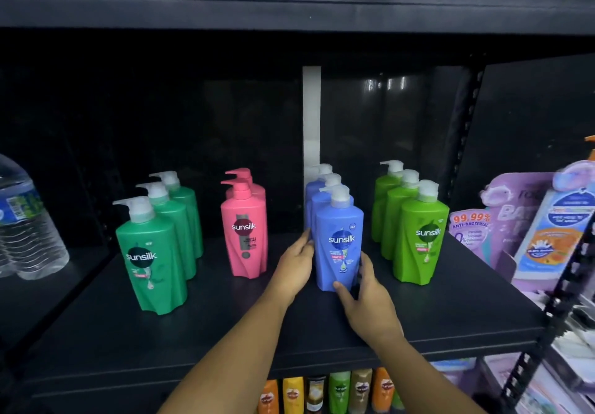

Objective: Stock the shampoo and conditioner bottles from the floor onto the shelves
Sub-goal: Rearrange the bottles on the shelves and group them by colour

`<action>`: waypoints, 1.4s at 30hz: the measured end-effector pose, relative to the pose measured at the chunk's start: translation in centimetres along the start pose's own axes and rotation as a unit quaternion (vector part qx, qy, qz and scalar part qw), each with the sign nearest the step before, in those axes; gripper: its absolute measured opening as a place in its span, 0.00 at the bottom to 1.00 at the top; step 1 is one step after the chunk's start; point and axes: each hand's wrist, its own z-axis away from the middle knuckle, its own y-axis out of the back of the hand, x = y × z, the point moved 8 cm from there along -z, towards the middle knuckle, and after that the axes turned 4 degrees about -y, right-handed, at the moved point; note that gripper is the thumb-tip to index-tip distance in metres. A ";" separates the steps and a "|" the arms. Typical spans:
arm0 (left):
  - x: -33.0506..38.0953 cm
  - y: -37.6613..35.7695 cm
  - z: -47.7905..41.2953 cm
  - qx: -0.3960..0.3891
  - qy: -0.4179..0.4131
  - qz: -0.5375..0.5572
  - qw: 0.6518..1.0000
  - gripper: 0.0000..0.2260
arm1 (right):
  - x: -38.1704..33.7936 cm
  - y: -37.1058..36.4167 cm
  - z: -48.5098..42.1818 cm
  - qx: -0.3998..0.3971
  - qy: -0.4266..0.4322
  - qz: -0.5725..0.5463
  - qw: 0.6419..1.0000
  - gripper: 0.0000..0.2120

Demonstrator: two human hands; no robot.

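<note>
Holds the front blue bottle [339,243] upright on the black shelf [225,333], pump on top with the spout to the left, Sunsilk label facing out. Grips it low with the right hand [367,304]: thumb across the front near the base, fingers [365,263] curled round the right flank. Lays the left hand [294,265] against the opposite flank, fingers [304,239] nearly straight and close together, touching the side about halfway up and curled round nothing.

Just beyond both sets of fingertips, directly behind the held bottle: two more blue bottles [325,188] in single file toward the back of the shelf, apparently touching one another.

Left of the left fingers, apart from them: a file of two pink bottles [244,236]. Further left again, well apart: a file of three dark green bottles [151,259], the front one nearest the shelf edge.

Right of the right fingers, near but not touching: a file of three light green bottles [421,239].

Far beyond the fingertips, at the back wall: a pale vertical strip [311,117].

At the outer left, in the next bay: a clear water bottle [29,220]. At the outer right: purple soap packs [515,220], blurred.

Below the wrists, under the shelf edge: a row of smaller bottles [338,391] in orange, yellow, green and brown.
</note>
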 end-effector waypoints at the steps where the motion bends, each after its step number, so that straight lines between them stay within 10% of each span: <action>1: 0.1 0.1 0.2 0.007 -0.007 -0.005 1.000 0.19 | 0.0 0.0 0.0 0.001 0.000 -0.001 1.000 0.37; 42: 0.2 0.5 -3.8 0.029 -0.059 -0.026 0.998 0.17 | 0.2 0.1 0.0 0.030 -0.003 -0.011 0.999 0.34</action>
